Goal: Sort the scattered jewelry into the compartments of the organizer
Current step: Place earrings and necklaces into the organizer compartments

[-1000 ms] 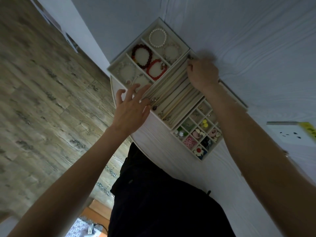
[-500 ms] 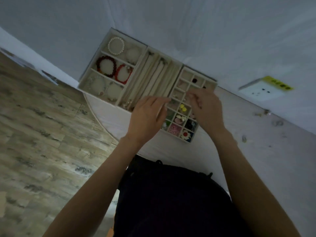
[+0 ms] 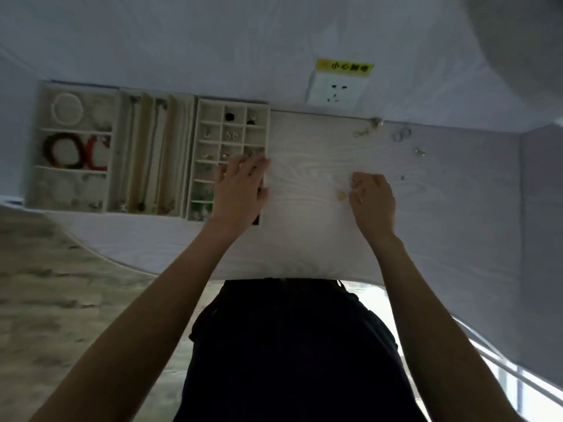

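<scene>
a pale wood-grain table (image 3: 320,147) stood against a white wall with a socket (image 3: 335,89) under a yellow label. the organizer (image 3: 146,147) lay along its far left edge — bracelets in the left tray, chains in the middle, small pieces in the grid. the left hand (image 3: 240,190) rested on the grid's right edge, fingers relaxed. the right hand (image 3: 371,199), fingers curled, touched a small pale piece (image 3: 341,195) on the table; whether it pinched it was unclear. loose jewelry (image 3: 399,135) lay far right.

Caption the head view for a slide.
Left hand rests on the organizer; right hand reaches a small pale piece on the table.
</scene>
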`<state>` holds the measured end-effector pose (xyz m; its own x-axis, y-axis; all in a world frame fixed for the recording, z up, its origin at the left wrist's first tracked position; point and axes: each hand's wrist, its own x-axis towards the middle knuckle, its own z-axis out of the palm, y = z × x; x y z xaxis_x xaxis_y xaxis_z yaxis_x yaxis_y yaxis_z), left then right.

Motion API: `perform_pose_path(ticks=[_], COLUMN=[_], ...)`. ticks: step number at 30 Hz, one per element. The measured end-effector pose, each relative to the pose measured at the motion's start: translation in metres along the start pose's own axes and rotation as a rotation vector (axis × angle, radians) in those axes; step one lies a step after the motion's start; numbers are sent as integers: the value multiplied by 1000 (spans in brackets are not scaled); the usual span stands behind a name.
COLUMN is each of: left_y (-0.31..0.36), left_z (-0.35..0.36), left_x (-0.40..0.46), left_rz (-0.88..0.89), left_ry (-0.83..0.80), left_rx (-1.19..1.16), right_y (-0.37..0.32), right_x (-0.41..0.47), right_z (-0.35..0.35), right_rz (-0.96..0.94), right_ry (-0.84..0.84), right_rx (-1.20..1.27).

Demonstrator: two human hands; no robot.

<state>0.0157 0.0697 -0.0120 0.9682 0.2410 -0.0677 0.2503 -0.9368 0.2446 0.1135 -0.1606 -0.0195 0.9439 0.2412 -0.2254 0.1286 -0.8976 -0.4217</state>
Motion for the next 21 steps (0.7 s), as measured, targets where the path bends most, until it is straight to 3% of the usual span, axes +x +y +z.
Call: perform_pose_path(ticks=[7, 11, 17, 21], left_y=[-1, -2, -1, -4], left_z=[1, -1, 0, 0], left_x=[0, 2, 2, 1], left_rz=[-35, -49, -65, -32], left_ry=[57, 3, -44, -9], left_rx=[37, 48, 41, 29], right_y=[-11, -17, -19, -28], right_x=[12, 23, 27, 22], right_z=[7, 5, 6, 2], right_rz=[-195, -210, 60, 118], right_ry=[-36, -41, 38, 73], right_rx=[4, -37, 263, 380])
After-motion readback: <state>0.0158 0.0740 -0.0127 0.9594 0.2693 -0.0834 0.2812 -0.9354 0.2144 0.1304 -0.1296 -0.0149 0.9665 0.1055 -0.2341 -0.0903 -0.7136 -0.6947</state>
